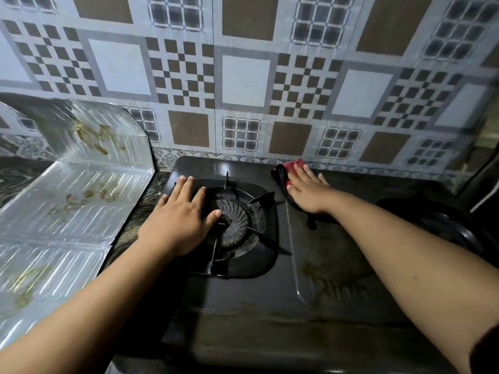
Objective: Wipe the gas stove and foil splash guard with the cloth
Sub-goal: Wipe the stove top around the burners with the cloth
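Gas stove (243, 306) is a dark black one sitting on the counter (16, 176), pushed up against a patterned tile wall (243, 76). Left hand (178, 217) is laid flat, fingers spread wide, right on the edge of the left burner (235, 220) and its pan support, so that grip isn't holding anything. Right hand (305, 187) is pressed palm-down on the cloth (290, 167), which looks red with a dark edge, at the back of the stove between the two burners, close to the wall; the fingers lie flat on top of it instead of curling around. Foil splash guard (81, 179) stands off to the left of the stove, bent in panels, with brownish grease stains all over it. There's some grimy smearing on the stove top near the front middle too.
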